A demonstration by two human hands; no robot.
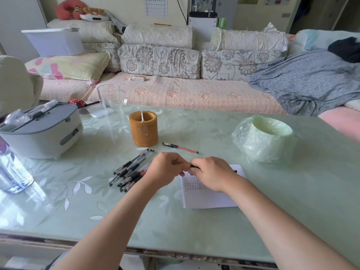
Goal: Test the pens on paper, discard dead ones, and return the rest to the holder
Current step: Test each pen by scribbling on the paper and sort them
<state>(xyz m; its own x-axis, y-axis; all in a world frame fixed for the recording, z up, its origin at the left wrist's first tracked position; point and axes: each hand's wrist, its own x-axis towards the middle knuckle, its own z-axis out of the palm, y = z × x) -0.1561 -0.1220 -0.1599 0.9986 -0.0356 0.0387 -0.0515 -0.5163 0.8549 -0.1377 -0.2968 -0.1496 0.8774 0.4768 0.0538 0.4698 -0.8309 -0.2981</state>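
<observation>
Green table (194, 227): both hands (187, 172) pinch one pen (194, 166) above paper (206, 197) with seemingly illegible scribbles.

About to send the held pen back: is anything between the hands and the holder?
Nothing visible blocks it. The hands hold a pen over the paper; the holder stands beyond, open-topped. The pile of pens lies to the left, the red pen flat, low on the table.

Nothing can be read: the sheet of paper (206, 193) at lower centre carries rows of handwritten marks, and the wall calendar (156, 6) at top centre shows a number grid, both too small.
</observation>
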